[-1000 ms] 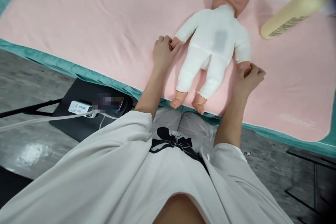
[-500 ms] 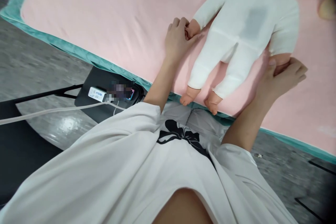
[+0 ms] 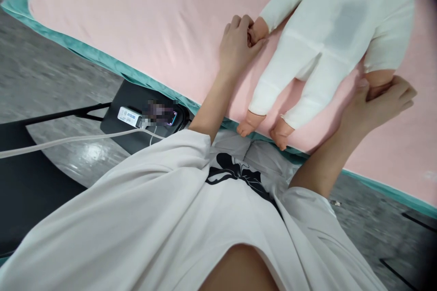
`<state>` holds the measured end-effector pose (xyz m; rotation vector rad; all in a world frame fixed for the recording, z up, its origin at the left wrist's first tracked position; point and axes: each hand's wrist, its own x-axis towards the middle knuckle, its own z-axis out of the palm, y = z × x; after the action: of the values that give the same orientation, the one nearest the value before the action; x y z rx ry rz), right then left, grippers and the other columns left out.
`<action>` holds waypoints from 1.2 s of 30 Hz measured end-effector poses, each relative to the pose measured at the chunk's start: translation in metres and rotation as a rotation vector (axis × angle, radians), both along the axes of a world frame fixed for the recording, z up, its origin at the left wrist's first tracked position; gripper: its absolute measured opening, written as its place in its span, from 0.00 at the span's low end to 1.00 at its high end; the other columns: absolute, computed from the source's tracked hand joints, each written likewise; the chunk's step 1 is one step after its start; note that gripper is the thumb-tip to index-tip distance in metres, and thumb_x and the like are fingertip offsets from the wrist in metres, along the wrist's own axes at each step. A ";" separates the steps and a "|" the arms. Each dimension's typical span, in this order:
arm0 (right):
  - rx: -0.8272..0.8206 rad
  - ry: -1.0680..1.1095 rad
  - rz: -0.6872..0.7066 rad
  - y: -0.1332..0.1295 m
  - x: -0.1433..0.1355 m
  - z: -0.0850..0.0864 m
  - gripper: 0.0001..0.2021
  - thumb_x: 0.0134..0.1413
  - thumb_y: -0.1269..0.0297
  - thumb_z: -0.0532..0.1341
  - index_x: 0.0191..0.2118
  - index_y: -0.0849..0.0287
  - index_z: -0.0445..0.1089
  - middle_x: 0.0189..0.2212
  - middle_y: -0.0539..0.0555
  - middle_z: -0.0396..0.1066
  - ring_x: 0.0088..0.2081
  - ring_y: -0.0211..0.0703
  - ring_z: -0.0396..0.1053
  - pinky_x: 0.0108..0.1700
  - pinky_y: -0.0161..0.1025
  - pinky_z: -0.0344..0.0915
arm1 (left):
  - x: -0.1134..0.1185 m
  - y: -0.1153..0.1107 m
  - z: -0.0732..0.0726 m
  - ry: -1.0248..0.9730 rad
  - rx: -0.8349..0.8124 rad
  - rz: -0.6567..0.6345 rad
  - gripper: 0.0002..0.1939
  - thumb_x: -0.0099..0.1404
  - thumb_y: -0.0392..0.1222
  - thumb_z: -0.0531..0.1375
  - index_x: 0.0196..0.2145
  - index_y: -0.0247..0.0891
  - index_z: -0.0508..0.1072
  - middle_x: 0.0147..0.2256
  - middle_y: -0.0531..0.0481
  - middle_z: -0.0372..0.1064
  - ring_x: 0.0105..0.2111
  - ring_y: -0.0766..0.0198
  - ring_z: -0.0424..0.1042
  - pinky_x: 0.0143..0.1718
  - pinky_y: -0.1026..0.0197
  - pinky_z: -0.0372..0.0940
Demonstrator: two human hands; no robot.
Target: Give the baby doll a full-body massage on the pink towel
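Observation:
A baby doll [image 3: 327, 41] with a white cloth body lies on a pink sheet [image 3: 136, 22], its feet toward me and its head out of view. My left hand [image 3: 239, 45] is closed around the doll's hand [image 3: 260, 29] on the left side. On the other side, my right hand [image 3: 382, 102] grips the doll's other hand [image 3: 378, 77], which is partly hidden by my fingers. The doll's bare feet [image 3: 251, 122] reach the near edge of the bedding. A grey patch [image 3: 348, 22] marks the doll's middle.
Teal fabric [image 3: 78, 57] borders the pink sheet. Below its left edge stands a black chair [image 3: 116, 95] bearing a white power bank [image 3: 129, 117] and a phone [image 3: 172, 118]. A pale cable [image 3: 68, 139] runs leftward from there. Grey floor [image 3: 51, 63] shows around it.
The doll and both my hands have shifted to the right in view, and the doll's upper body sits slightly further out of frame. Both grips stay the same.

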<state>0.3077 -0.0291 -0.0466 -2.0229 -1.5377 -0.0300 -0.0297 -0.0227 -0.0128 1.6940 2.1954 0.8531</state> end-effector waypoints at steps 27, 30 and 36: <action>0.271 0.265 0.242 -0.011 -0.011 0.012 0.18 0.61 0.55 0.55 0.52 0.58 0.59 0.47 0.59 0.60 0.45 0.46 0.65 0.48 0.49 0.65 | -0.015 -0.003 -0.002 -0.379 0.321 -0.045 0.18 0.58 0.32 0.68 0.45 0.40 0.71 0.43 0.56 0.76 0.44 0.64 0.73 0.47 0.62 0.68; 0.278 0.336 0.247 -0.012 -0.013 0.016 0.20 0.62 0.51 0.53 0.51 0.60 0.57 0.47 0.60 0.60 0.48 0.48 0.66 0.48 0.49 0.65 | -0.019 0.001 -0.007 -0.438 0.344 -0.074 0.17 0.60 0.35 0.67 0.47 0.39 0.73 0.45 0.55 0.76 0.44 0.66 0.73 0.50 0.61 0.70; 0.213 0.376 0.173 -0.007 -0.006 0.016 0.16 0.63 0.57 0.46 0.51 0.59 0.55 0.49 0.63 0.60 0.54 0.50 0.65 0.53 0.52 0.62 | -0.024 0.008 -0.012 -0.641 0.396 -0.166 0.09 0.71 0.41 0.58 0.47 0.41 0.73 0.46 0.53 0.76 0.45 0.66 0.75 0.44 0.61 0.75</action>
<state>0.3016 -0.0357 -0.0311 -1.6157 -1.3967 0.2322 -0.0539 -0.0149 -0.0250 1.4368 1.5060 1.5927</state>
